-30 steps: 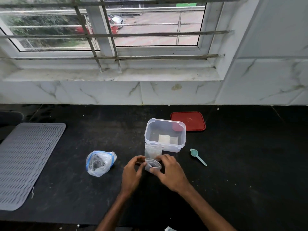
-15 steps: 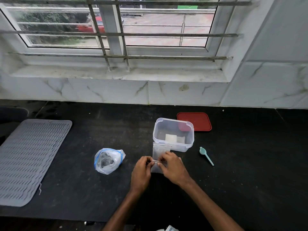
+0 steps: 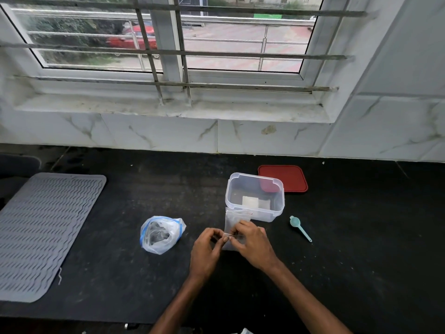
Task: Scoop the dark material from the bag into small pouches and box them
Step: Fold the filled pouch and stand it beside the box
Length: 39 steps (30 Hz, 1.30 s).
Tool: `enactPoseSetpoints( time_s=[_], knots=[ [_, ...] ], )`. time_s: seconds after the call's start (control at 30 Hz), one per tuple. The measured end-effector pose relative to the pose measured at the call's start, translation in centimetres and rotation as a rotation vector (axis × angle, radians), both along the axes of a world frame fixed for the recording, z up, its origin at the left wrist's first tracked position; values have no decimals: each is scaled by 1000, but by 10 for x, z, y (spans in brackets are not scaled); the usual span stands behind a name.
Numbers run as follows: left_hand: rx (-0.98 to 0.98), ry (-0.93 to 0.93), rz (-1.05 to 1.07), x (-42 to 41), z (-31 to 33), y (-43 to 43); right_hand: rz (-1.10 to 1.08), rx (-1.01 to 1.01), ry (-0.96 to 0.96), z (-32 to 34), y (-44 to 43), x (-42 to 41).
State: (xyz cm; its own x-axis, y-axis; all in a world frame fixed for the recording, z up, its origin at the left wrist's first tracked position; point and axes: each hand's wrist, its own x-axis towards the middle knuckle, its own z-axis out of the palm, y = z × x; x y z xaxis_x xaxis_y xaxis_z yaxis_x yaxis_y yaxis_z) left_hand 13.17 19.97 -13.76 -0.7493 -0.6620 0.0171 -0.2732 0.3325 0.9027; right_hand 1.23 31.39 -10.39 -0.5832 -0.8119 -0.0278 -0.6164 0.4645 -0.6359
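Observation:
A clear plastic bag [image 3: 161, 233] with blue stripes holds dark material and lies on the black counter, left of my hands. My left hand [image 3: 207, 249] and my right hand [image 3: 250, 239] pinch the top edge of a small clear pouch [image 3: 228, 236] between thumbs and fingers. A stack of clear pouches [image 3: 234, 216] lies under them, leaning against a clear plastic box [image 3: 255, 196]. The box stands open with white pouches at its bottom. A teal scoop [image 3: 299, 227] lies on the counter to the right of the box.
The box's red lid [image 3: 286, 177] lies flat behind the box. A grey ribbed mat [image 3: 41, 232] covers the counter's left end. A white tiled wall and a barred window rise behind the counter [image 3: 361, 237].
One second ago the pouch mouth was held open and round; now it is pressed flat between my fingers. The view has shifted a little.

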Motion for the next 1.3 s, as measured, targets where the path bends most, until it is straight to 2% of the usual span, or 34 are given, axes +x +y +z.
enactPoseSetpoints(
  time_s=[0.2, 0.43, 0.73, 0.87, 1.03, 1.23, 1.3],
  knots=[
    [-21, -32, 65, 2, 0, -3, -7, -11, -9, -4, 0, -7],
    [16, 21, -4, 1, -5, -4, -68, -67, 4, -8, -4, -8],
    [-15, -35, 45, -7, -7, -7, -158, -66, -134, -12, 6, -21],
    [-26, -67, 75, -12, -12, -5, -209, 32, 30, -6, 6, -21],
    [77, -69, 126, -28, -11, -6, -283, 47, 34, -6, 1, -25],
    [33, -97, 136, -50, -13, -11, -219, 68, 203, -8, 8, -39],
    [29, -113, 158, -55, -15, -11, -226, 108, 205, -8, 10, -44]
  ],
)
